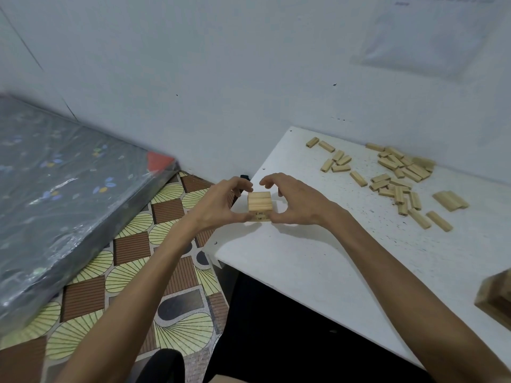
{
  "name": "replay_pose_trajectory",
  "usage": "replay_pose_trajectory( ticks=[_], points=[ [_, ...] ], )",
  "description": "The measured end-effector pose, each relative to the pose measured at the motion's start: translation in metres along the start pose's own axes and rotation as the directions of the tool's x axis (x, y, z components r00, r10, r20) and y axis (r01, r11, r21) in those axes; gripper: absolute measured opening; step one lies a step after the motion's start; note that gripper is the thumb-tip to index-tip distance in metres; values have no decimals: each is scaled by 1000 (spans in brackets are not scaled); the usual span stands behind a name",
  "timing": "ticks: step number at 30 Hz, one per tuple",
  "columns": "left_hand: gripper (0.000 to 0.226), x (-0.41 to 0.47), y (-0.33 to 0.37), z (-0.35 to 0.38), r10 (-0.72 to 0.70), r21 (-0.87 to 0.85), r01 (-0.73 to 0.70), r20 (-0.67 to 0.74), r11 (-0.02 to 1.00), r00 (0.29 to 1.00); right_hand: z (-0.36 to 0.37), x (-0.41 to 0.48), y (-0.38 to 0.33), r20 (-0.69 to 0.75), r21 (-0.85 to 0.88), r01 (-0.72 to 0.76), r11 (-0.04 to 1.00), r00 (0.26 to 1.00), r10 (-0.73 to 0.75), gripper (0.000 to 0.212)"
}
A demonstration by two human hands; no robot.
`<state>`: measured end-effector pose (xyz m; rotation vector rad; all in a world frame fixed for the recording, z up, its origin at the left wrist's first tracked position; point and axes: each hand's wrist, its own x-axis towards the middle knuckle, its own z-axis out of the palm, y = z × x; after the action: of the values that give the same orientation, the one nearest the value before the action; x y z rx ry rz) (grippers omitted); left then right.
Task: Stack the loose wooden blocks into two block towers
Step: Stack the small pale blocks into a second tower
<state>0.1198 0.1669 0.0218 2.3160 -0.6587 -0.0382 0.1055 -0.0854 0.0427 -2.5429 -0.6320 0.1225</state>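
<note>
Pale wooden block stack [259,204], a few layers high, sits near the left edge of the white worktop [318,258], cupped by the left hand [221,203] and right hand [293,200]. Both thumbs press its lower layer, and curled fingers hide its far side. Loose wooden blocks [398,172] lie scattered beyond, and another wooden tower [495,297] is cut off at the right.

A white, dark-speckled surface [318,258] stands against a pale wall [193,64] bearing a blurred paper sheet [425,34]. Left, a plastic-wrapped grey floral mattress [60,189] lies on a floor [132,244] patterned in brown and yellow.
</note>
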Motion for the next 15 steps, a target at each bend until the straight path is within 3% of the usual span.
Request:
replay_pose_trajectory(
  ticks=[15],
  points=[
    [72,2,-7,7,-47,13,48,-34,999,998,8,3,5,37,-25,1,1000,999,0,73]
  ],
)
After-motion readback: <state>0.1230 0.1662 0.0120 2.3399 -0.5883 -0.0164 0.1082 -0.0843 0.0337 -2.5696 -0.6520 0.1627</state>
